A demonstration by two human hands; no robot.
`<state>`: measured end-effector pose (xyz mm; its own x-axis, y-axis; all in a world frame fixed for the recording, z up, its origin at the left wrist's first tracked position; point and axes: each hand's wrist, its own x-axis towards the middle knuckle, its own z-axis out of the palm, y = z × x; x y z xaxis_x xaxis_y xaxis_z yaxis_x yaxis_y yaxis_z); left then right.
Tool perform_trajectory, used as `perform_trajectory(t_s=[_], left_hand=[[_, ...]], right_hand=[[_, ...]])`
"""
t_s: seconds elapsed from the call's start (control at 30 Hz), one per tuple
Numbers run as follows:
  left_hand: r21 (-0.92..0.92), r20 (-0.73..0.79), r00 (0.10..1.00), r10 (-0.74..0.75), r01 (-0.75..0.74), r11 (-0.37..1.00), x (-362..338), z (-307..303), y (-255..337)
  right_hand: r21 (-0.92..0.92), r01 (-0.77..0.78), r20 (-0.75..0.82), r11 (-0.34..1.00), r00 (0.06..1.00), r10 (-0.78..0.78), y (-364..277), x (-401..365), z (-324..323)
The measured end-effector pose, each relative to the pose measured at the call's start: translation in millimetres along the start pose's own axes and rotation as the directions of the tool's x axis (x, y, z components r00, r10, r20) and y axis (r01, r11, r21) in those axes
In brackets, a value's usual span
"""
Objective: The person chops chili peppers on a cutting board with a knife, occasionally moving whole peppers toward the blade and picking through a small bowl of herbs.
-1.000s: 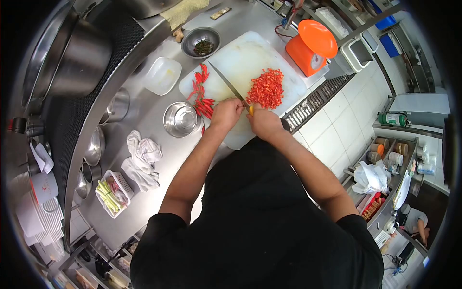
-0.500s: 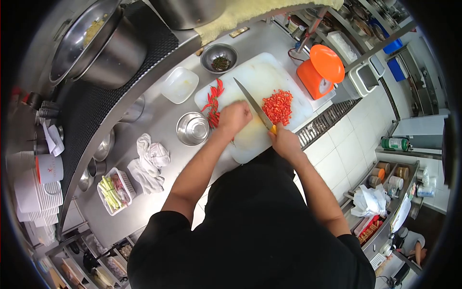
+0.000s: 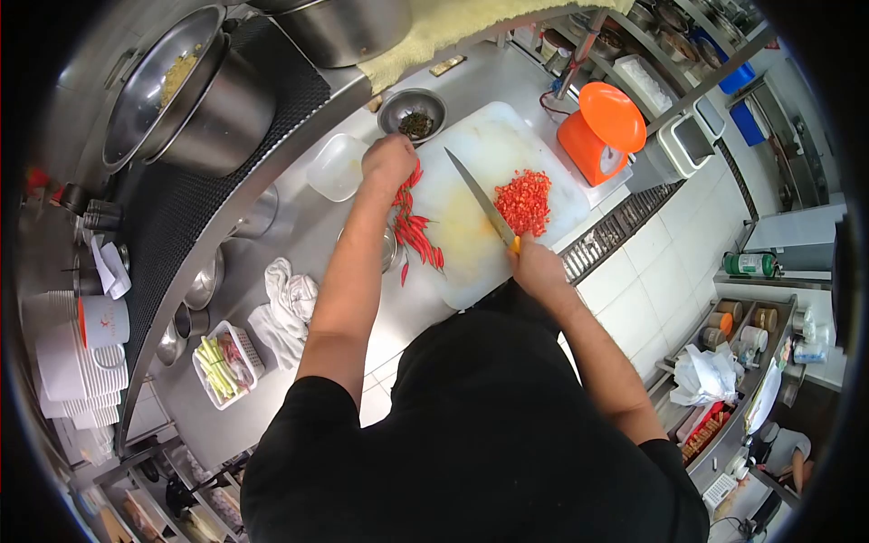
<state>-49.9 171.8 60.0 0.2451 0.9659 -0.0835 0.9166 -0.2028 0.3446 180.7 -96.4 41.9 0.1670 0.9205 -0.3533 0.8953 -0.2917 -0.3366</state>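
Note:
My right hand is wrapped round the yellow handle of a kitchen knife. The blade lies over the white cutting board, just left of a pile of chopped red chilies. At the board's upper left corner, my left hand is closed, its fingertips hidden from above. It is right by a metal bowl holding dark green scraps, and above the end of the row of whole red chilies on the board's left edge. A white plastic tub stands left of that hand.
An orange kitchen scale stands beyond the board. White cloths and a white basket of cut vegetables lie to the left. A round metal container is partly hidden by my left forearm. Large pots sit on the raised shelf.
My left hand has moved from the board's middle up to its upper left corner, near the metal bowl. More whole chilies are uncovered. The right hand and knife have barely moved.

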Motion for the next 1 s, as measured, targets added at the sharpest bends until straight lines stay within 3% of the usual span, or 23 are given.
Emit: perform_trajectory(t_s=[0.07,0.17,0.47,0.77,0.87,1.0], left_hand=[[0.015,0.089,0.994,-0.063,0.062,0.998,-10,9,4],[0.147,0.197,0.978,-0.065,0.036,0.989,-12,27,1],[0.211,0.179,0.984,0.01,-0.048,0.976,-42,37,8],[0.181,0.081,0.997,0.012,-0.026,0.983,-58,54,16],[0.148,0.068,0.996,0.052,-0.062,0.987,-66,43,24],[-0.007,0.101,0.969,0.224,-0.225,0.974,-99,42,51]], right_hand=[[-0.005,0.003,0.006,1.0,1.0,-0.003,-1,1,0],[-0.014,0.0,0.019,1.0,1.0,0.0,-1,1,-2],[0.003,-0.022,0.029,1.0,0.999,0.022,2,4,2],[0.025,-0.038,0.041,0.999,0.998,0.037,-1,0,-5],[0.032,-0.042,0.039,0.999,0.998,0.041,0,0,-4],[0.024,-0.062,0.058,0.998,0.996,0.06,-1,1,-4]])
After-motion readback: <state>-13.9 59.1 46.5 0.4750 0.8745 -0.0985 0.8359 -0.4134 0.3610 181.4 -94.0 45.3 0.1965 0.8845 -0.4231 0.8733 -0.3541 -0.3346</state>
